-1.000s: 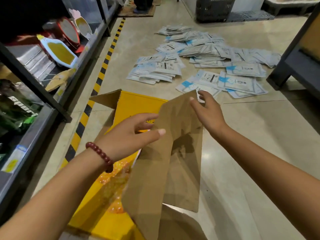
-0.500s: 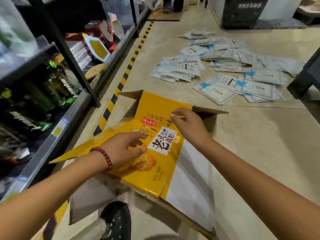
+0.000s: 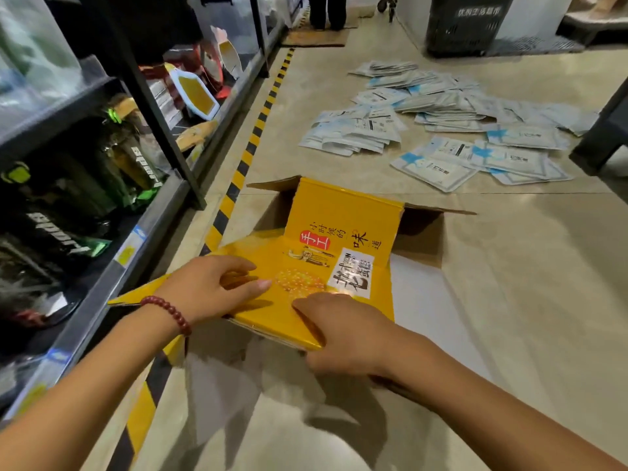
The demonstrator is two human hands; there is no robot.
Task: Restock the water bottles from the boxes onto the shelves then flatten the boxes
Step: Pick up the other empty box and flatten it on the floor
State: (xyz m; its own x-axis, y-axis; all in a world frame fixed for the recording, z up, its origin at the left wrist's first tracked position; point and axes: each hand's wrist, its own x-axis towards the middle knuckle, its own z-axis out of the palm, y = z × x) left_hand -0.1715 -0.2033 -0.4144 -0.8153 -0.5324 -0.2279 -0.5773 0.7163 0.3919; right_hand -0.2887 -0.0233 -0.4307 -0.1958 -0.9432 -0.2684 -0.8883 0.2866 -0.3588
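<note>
Right hand (image 3: 343,331) is nearest, curled over the near edge of the yellow box (image 3: 326,253), gripping that flap. Left hand (image 3: 210,287) lies on the top panel, fingers loosely bent, pressing rather than gripping, as far as I can tell. The box sits half collapsed on the floor (image 3: 509,300) beside the shelf (image 3: 129,266). It looks like light, stiff cardboard with a slick printed face: hold edges and creases, push on panels. Loose white packets (image 3: 438,164) lie beyond.

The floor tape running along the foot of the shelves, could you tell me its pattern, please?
Yellow and black diagonal stripes on the floor tape, clearest in the head view.
</note>
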